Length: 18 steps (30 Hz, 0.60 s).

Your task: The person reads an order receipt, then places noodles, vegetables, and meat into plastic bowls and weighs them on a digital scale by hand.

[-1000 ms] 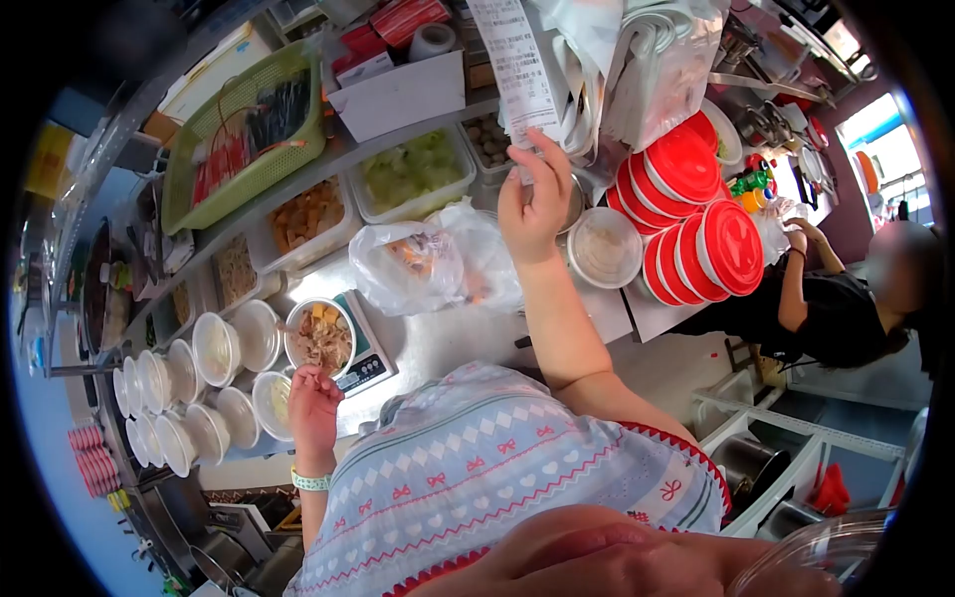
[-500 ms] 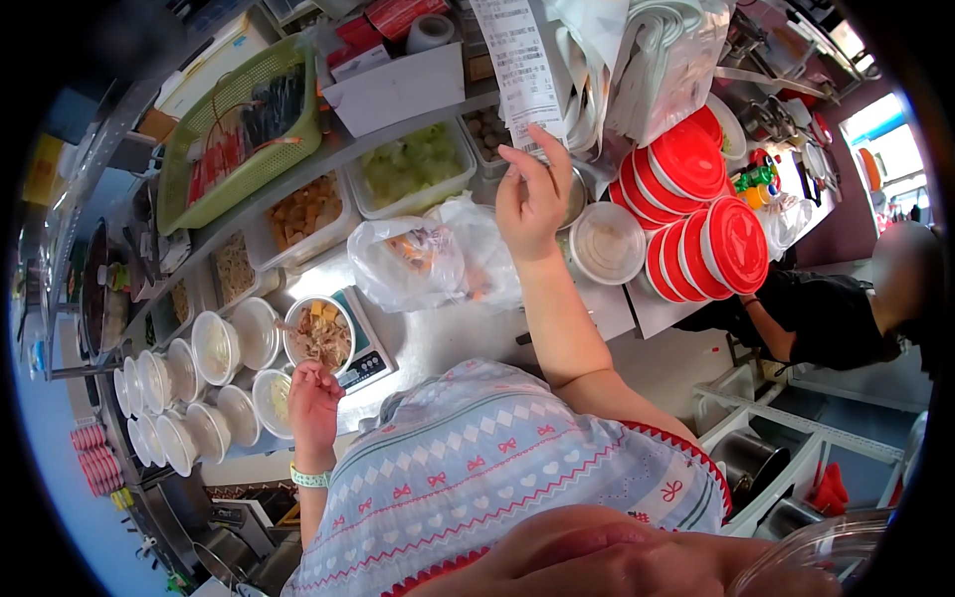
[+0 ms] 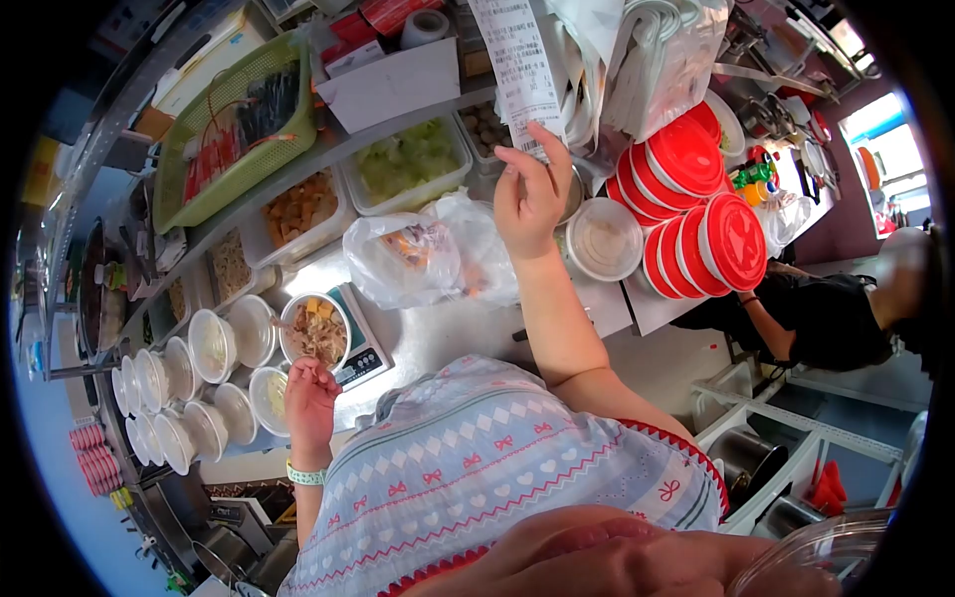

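My right hand [image 3: 534,199] is raised to a long printed receipt [image 3: 519,70] hanging at the top. Its index finger is stretched out at the receipt's lower end, and the other fingers are loosely bent apart from it. My left hand [image 3: 312,403], with a band at the wrist, has its fingers curled together; whether anything is in them I cannot make out. It is just below a white bowl [image 3: 347,328] of shredded meat [image 3: 316,343] and orange cubes [image 3: 320,309]. That bowl stands on a digital scale [image 3: 370,350]. Beside the left hand is another bowl [image 3: 267,403] with pale contents.
Several white bowls [image 3: 179,373] stand in rows at the left. A plastic bag [image 3: 408,269] lies on the steel counter; food tubs [image 3: 410,164] line its back. A green basket [image 3: 189,189] sits above. Red-lidded containers [image 3: 734,244] are stacked right, near another person [image 3: 836,318] in black.
The whole view has shifted very slightly. Both hands keep nearly the same places, the right at the receipt and the left near the meat bowl. The person at right has moved their head a little.
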Tool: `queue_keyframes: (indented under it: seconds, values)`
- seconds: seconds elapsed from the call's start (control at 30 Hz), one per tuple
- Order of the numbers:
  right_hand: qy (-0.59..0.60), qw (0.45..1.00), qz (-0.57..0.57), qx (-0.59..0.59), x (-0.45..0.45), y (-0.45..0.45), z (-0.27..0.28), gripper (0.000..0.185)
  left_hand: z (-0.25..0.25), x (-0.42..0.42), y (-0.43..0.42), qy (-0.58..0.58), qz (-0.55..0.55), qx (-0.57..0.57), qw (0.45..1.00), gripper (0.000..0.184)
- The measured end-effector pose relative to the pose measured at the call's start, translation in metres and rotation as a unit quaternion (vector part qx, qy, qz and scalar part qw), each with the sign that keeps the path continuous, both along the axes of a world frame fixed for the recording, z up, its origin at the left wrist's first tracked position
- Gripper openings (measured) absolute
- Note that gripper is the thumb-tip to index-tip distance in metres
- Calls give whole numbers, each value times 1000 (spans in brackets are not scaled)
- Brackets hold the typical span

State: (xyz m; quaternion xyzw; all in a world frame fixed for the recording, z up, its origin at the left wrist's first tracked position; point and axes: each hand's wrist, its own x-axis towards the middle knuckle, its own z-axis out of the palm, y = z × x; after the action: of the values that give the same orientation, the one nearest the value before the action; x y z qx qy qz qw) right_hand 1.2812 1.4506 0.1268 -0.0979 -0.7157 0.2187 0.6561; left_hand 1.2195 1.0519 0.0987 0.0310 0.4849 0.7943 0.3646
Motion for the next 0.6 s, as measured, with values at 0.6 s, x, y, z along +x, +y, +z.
queue_keyframes:
  seconds: [0.6]
  values:
    - [-12,1000,-4,-6,1,-2,-1,35,0,2,-2,-2,3,4,1000,18]
